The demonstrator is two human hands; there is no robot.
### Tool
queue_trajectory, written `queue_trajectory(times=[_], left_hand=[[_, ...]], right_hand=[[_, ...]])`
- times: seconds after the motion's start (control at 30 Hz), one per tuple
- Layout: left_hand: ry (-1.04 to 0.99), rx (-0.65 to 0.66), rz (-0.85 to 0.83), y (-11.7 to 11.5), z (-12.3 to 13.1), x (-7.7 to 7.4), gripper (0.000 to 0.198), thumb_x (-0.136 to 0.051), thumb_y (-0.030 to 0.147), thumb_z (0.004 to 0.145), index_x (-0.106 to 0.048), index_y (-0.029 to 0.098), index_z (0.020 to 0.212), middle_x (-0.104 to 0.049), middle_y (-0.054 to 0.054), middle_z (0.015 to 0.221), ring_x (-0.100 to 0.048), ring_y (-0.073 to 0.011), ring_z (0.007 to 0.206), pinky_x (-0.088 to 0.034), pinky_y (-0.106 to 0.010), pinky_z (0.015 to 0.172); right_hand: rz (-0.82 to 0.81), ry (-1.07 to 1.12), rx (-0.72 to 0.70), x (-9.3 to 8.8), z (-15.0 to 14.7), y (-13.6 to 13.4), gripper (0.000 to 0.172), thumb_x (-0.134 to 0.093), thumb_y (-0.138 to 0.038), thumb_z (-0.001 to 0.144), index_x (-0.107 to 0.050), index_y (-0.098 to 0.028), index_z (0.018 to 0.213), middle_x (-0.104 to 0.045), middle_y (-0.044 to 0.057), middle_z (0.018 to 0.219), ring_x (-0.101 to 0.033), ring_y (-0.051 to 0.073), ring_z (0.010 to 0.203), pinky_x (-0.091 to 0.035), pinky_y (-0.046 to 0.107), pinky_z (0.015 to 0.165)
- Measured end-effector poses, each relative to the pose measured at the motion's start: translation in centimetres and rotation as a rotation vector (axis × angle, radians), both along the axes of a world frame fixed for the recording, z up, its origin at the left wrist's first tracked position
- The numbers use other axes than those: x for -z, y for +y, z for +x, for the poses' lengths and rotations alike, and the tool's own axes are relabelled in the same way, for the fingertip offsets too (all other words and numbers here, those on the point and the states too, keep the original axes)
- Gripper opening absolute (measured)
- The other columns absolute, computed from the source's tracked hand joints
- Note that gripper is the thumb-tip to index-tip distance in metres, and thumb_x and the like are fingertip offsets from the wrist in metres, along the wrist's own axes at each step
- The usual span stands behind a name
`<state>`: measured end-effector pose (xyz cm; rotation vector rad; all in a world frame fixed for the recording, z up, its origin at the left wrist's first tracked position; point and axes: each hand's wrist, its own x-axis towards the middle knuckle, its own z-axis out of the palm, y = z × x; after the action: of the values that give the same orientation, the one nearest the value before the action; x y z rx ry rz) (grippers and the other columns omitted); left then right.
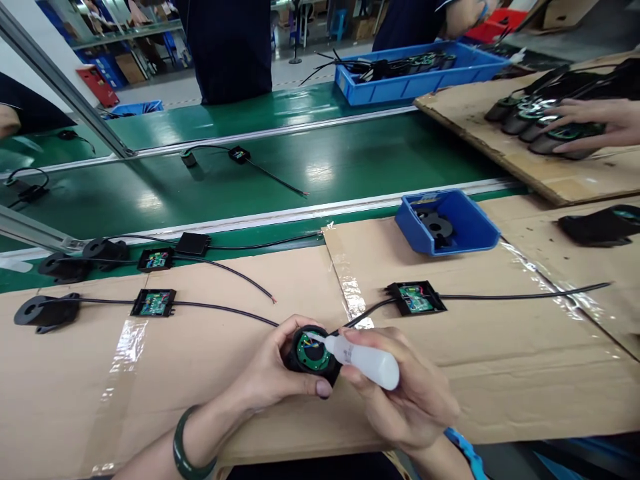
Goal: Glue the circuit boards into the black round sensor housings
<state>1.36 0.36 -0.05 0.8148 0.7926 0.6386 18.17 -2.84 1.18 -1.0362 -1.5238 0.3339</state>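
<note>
My left hand (273, 373) is wrapped round a black round sensor housing (295, 357), whose open face shows a green ring-shaped circuit board (314, 360) with small coloured wires. In my right hand (407, 387) is a white squeeze bottle (367, 360), tilted so that its thin nozzle reaches over the board. Whether the tip touches the board or anything comes out, I cannot tell. A black cable (370, 311) runs from behind the housing to an open black box (417, 298) with a green board inside, and another cable (525, 295) leads off to the right.
Similar assemblies lie at left, with open boxes (153, 303) and black housings (47, 311). A blue bin (450, 243) holds black ring parts. Beyond is a green conveyor (280, 173). At right, another person's hand (600, 123) touches housings on a cardboard sheet (555, 180).
</note>
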Motion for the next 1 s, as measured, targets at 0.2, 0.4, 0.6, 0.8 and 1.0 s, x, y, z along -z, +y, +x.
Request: queue_trajectory(times=[0.2, 0.4, 0.6, 0.8, 1.0], left_hand=[[0.139, 0.020, 0.176, 0.8, -0.4, -0.2, 0.059, -0.090, 0.023, 0.054, -0.057, 0.019, 0.103, -0.062, -0.002, 0.102, -0.059, -0.0200, 0.097, -0.044, -0.028, 0.084], [0.515, -0.036, 0.699, 3.8, 1.2, -0.5, 0.057, -0.091, 0.028, 0.053, -0.060, 0.021, 0.100, -0.063, -0.004, 0.106, -0.058, -0.0250, 0.102, -0.044, -0.036, 0.090], [0.752, 0.020, 0.818, 5.8, 3.0, 0.3, 0.053, -0.088, 0.035, 0.059, -0.060, 0.023, 0.102, -0.057, -0.005, 0.106, -0.055, -0.0266, 0.103, -0.045, -0.040, 0.088], [0.911, 0.025, 0.919, 6.5, 2.9, 0.9, 0.052, -0.083, 0.051, 0.061, -0.059, 0.020, 0.096, -0.060, -0.007, 0.103, -0.052, -0.0302, 0.101, -0.043, -0.045, 0.087], [0.774, 0.105, 0.914, 6.6, 2.2, 0.3, 0.061, -0.084, 0.038, 0.063, -0.055, 0.020, 0.113, -0.062, -0.010, 0.115, -0.054, -0.0309, 0.110, -0.044, -0.047, 0.094]], right_hand=[[-0.144, 0.590, 0.069, -0.8, 2.0, 1.1, 0.013, -0.066, -0.031, 0.086, -0.069, -0.022, 0.096, -0.066, 0.006, 0.087, -0.068, 0.018, 0.074, -0.054, 0.025, 0.048], [-0.195, 0.578, -0.024, -2.7, 3.9, 9.0, 0.027, -0.079, -0.027, 0.072, -0.062, -0.023, 0.092, -0.064, 0.000, 0.088, -0.069, 0.015, 0.073, -0.059, 0.033, 0.074], [-0.375, 0.222, -0.133, 0.6, 1.7, 19.0, 0.031, -0.071, -0.036, 0.077, -0.057, -0.019, 0.098, -0.066, 0.002, 0.089, -0.067, 0.018, 0.081, -0.056, 0.035, 0.076], [-0.519, -0.120, -0.112, 4.5, 0.1, 23.8, 0.022, -0.060, -0.033, 0.092, -0.063, -0.014, 0.101, -0.066, 0.004, 0.099, -0.065, 0.016, 0.086, -0.055, 0.037, 0.078], [-0.566, -0.314, -0.110, 5.2, 0.2, 24.1, 0.026, -0.059, -0.034, 0.092, -0.061, -0.015, 0.110, -0.065, 0.006, 0.108, -0.064, 0.019, 0.093, -0.054, 0.040, 0.084]])
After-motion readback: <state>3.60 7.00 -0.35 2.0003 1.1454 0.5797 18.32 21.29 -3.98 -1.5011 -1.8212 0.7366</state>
